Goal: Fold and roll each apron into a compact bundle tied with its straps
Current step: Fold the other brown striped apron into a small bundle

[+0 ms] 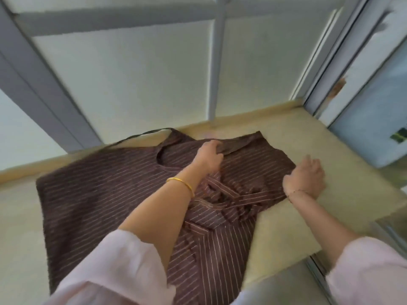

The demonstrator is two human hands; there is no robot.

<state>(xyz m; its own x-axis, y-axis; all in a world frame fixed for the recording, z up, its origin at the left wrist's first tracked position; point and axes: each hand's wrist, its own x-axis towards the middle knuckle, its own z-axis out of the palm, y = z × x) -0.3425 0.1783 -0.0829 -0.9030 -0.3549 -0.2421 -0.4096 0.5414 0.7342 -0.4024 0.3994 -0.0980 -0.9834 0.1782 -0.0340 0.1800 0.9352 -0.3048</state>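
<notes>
beige mat [319, 139], white panelled wall [132, 73] | striped apron [88, 194] spread out | left hand [209, 157] grips neck strap [239, 148] | right hand [306, 179] at apron's edge, grip unclear

Beige table [308, 139], white panelled wall [132, 84]

A brown apron [92, 194] with thin pale stripes lies spread on the desk, its bib end farthest from the person. The left hand [209, 157] grips the neck strap [237, 148] at that far end. The waist straps [229, 192] lie loose and crossed on top of the cloth, between the two forearms. The apron's right edge meets the right hand [306, 179], and most of the cloth lies left of the left hand.
</notes>
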